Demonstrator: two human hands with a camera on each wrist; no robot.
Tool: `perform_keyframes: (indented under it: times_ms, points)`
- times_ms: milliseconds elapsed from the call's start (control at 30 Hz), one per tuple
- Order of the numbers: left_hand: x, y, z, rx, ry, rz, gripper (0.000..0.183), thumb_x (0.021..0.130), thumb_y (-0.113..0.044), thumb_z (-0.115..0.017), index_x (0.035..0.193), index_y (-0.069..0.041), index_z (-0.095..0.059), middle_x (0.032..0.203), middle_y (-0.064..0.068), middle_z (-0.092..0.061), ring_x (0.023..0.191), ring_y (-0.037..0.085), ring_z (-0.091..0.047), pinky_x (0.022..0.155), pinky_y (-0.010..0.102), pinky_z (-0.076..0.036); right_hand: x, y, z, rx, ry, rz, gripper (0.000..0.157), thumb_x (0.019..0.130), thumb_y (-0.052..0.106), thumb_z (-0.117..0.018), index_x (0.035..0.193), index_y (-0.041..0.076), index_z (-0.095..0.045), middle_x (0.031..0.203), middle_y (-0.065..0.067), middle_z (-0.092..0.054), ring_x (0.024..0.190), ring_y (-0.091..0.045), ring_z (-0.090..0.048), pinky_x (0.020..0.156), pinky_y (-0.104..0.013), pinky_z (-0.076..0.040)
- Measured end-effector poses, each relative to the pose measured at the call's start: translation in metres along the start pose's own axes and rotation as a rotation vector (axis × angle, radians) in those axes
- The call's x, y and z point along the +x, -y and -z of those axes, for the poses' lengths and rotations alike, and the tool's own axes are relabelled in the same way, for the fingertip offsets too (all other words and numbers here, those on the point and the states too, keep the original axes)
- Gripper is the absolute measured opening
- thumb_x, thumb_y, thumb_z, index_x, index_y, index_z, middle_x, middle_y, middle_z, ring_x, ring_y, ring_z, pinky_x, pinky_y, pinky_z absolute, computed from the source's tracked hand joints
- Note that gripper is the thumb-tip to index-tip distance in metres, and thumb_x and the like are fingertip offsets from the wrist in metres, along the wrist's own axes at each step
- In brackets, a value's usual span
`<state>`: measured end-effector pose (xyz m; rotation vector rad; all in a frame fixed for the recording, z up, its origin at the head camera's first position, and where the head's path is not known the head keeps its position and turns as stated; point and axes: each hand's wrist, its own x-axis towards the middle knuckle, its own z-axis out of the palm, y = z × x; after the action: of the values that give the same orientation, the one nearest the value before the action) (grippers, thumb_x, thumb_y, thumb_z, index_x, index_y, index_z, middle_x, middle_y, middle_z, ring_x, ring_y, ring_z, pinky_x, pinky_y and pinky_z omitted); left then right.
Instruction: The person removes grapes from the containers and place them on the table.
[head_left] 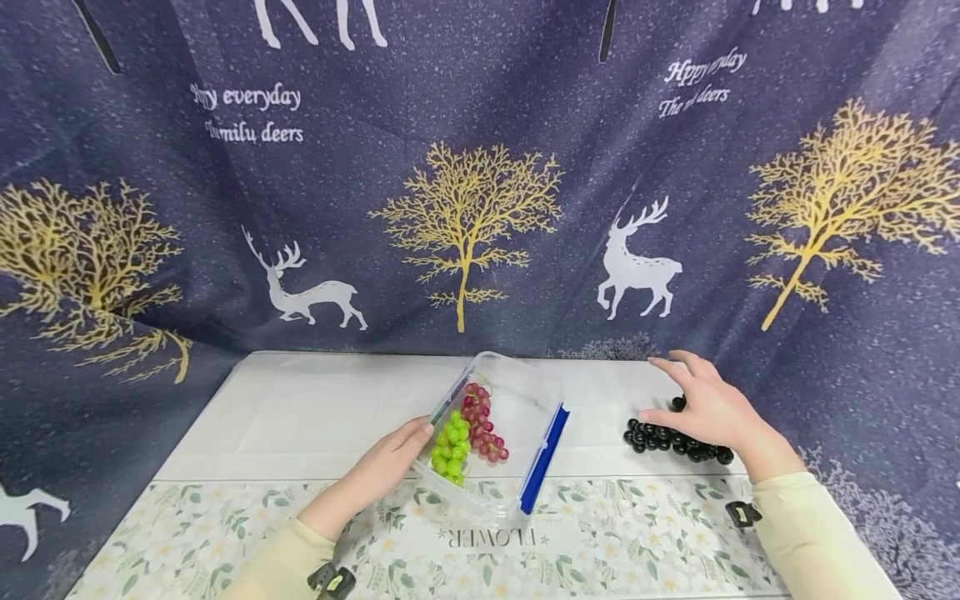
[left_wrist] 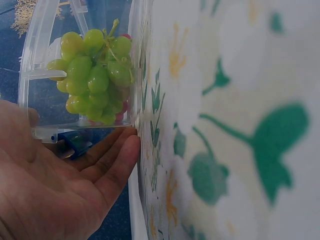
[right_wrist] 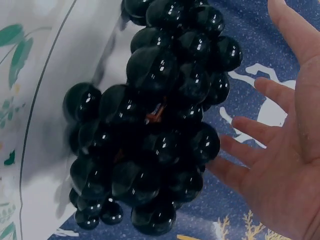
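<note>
A clear plastic container with a blue clip on its right side stands on the table. Inside lie a green grape bunch and a red grape bunch. My left hand holds the container's left wall, thumb at the rim and fingers along the outside. In the left wrist view, the green grapes show through the plastic just beyond that hand. To the right, my right hand hovers with spread fingers over a black grape bunch, partly hiding it. In the right wrist view, the fingers are beside the black grapes.
A white cloth covers the back of the table, and a floral cloth with printed lettering lies along the front. Behind the table hangs a dark blue curtain printed with deer and trees.
</note>
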<state>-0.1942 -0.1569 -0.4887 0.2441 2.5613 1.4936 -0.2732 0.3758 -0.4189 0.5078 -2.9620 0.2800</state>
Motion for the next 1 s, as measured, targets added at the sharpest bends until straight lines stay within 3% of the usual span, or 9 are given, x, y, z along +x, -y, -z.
perform_keyframes:
  times_ms: [100, 267, 400, 633, 1000]
  points:
    - [0.0, 0.001, 0.0, -0.002, 0.003, 0.003, 0.072, 0.118, -0.065, -0.037, 0.17, -0.017, -0.048, 0.17, 0.012, -0.052, 0.16, 0.043, -0.041, 0.13, 0.071, -0.028, 0.003, 0.003, -0.001, 0.009, -0.002, 0.008, 0.105, 0.093, 0.081, -0.073, 0.173, 0.022, -0.04, 0.175, -0.027, -0.028, 0.153, -0.059, -0.035, 0.076, -0.071, -0.059]
    - [0.0, 0.002, 0.0, -0.005, 0.004, 0.007, 0.073, 0.118, -0.065, -0.036, 0.17, -0.016, -0.048, 0.17, 0.013, -0.051, 0.16, 0.043, -0.04, 0.13, 0.071, -0.028, 0.007, 0.009, -0.002, 0.017, -0.007, 0.017, 0.103, 0.094, 0.078, -0.076, 0.174, 0.023, -0.04, 0.175, -0.026, -0.028, 0.142, -0.054, -0.048, 0.071, -0.064, -0.06]
    - [0.001, 0.0, -0.001, -0.002, 0.0, 0.004, 0.071, 0.118, -0.064, -0.037, 0.17, -0.016, -0.048, 0.169, 0.013, -0.052, 0.16, 0.043, -0.041, 0.13, 0.071, -0.028, 0.009, 0.014, -0.003, 0.02, -0.013, 0.025, 0.102, 0.094, 0.077, -0.077, 0.174, 0.025, -0.04, 0.175, -0.025, -0.029, 0.145, -0.055, -0.046, 0.072, -0.065, -0.061]
    - [0.0, -0.001, -0.001, 0.002, -0.004, 0.006, 0.07, 0.119, -0.062, -0.037, 0.17, -0.016, -0.048, 0.17, 0.013, -0.052, 0.16, 0.043, -0.041, 0.13, 0.071, -0.028, 0.012, 0.021, -0.004, 0.017, -0.05, 0.065, 0.102, 0.093, 0.077, -0.077, 0.172, 0.021, -0.044, 0.173, -0.027, -0.034, 0.152, -0.06, -0.038, 0.093, -0.079, -0.055]
    - [0.0, -0.001, 0.0, 0.005, -0.003, 0.003, 0.071, 0.118, -0.064, -0.037, 0.17, -0.016, -0.048, 0.169, 0.013, -0.052, 0.16, 0.044, -0.041, 0.13, 0.072, -0.028, 0.016, 0.035, -0.002, 0.018, -0.055, 0.09, 0.103, 0.093, 0.078, -0.077, 0.172, 0.021, -0.043, 0.174, -0.025, -0.034, 0.155, -0.056, -0.037, 0.103, -0.081, -0.049]
